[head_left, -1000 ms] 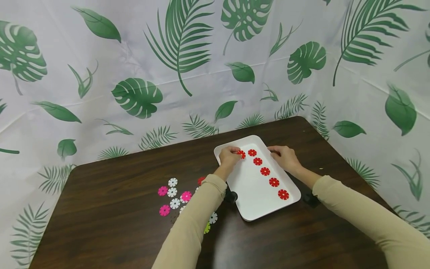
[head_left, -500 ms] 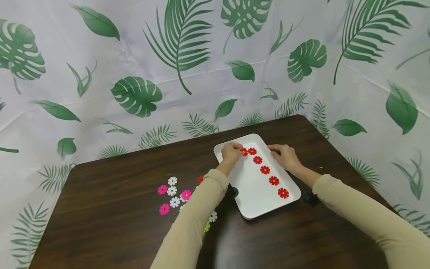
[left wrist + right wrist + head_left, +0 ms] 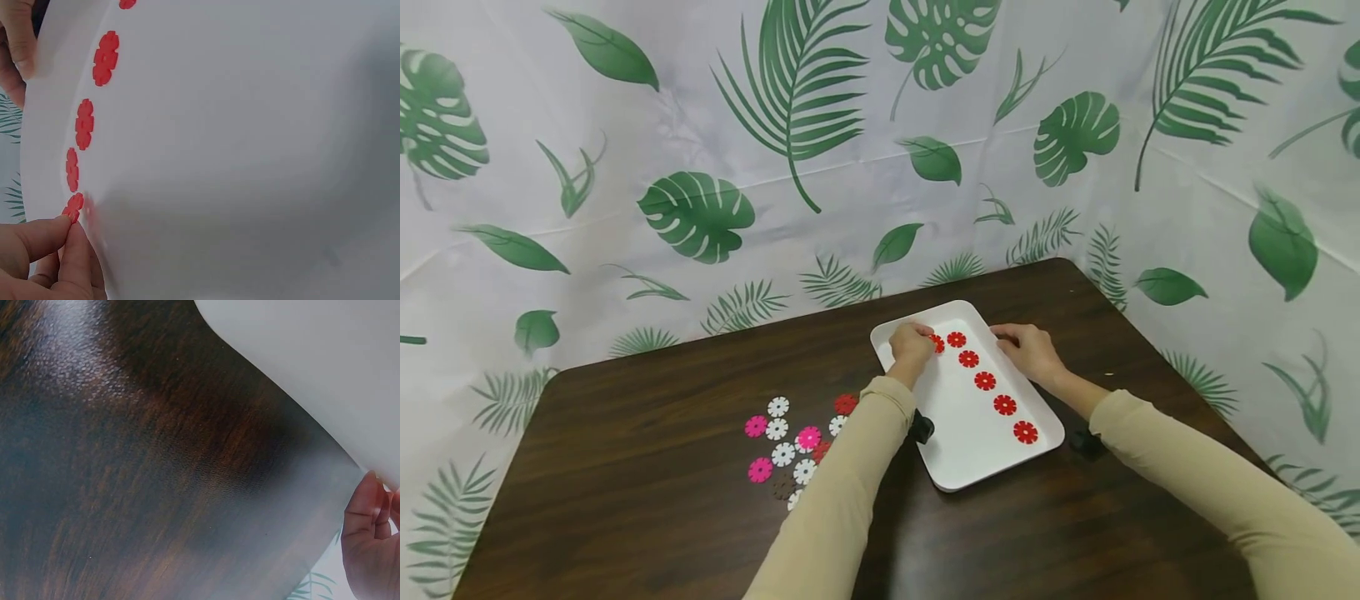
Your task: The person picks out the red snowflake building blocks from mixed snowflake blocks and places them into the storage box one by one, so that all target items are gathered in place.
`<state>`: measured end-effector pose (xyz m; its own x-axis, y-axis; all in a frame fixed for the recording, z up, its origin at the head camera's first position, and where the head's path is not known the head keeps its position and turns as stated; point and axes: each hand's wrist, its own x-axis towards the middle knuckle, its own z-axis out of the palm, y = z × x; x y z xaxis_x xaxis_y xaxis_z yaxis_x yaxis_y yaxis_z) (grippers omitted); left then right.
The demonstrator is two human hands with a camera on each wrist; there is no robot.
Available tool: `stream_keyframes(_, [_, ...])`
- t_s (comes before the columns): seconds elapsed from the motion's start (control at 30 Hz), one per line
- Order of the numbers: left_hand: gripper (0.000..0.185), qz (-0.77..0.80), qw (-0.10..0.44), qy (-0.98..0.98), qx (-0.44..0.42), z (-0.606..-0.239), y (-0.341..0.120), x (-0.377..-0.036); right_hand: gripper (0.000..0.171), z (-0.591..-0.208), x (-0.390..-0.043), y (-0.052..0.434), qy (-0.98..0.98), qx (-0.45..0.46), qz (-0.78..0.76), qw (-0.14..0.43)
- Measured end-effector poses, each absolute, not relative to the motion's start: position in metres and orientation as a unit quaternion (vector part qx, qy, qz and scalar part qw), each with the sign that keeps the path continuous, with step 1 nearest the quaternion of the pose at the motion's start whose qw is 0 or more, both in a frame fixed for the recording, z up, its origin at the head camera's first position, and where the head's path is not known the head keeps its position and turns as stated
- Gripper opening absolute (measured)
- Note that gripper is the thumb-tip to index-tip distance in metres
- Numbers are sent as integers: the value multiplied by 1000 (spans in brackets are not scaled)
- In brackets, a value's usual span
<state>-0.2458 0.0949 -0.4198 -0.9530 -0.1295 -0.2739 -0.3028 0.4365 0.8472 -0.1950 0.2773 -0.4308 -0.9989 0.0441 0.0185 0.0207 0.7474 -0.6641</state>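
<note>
In the head view, my left hand is over the far left part of a white tray. Its thumb and fingertips pinch a red notched plastic disc, which is partly covered by the fingers. Beside it, several more red discs lie in a slanting row along the tray's right side, the farthest one close to the pinched disc. My right hand grips the tray's right rim near the far end; in the right wrist view its fingertips meet the tray edge.
Left of the tray, loose notched discs are scattered on the dark wooden table: white, pink, brown and red. My left sleeve hides part of this group. A leaf-patterned cloth hangs behind the table.
My left hand has shifted the pinched red disc slightly right, closer to the farthest disc of the row. My right hand stays at the rim. The head view has turned slightly.
</note>
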Motion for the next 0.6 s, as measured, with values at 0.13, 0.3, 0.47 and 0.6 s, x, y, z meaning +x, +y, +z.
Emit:
stream_keyframes(0.13, [21, 497, 77, 855, -126, -423, 93, -245, 35, -430, -195, 276, -934, -17, 357, 12])
stream_keyframes(0.3, [19, 475, 55, 872, -105, -426, 92, -245, 34, -429, -196, 275, -934, -18, 357, 15])
stream_keyframes(0.47, [17, 461, 41, 882, -95, -428, 93, -245, 34, -430, -197, 276, -935, -16, 354, 21])
stream_keyframes(0.6, [17, 458, 41, 883, -96, -432, 94, -244, 34, -431, -196, 277, -934, -20, 357, 15])
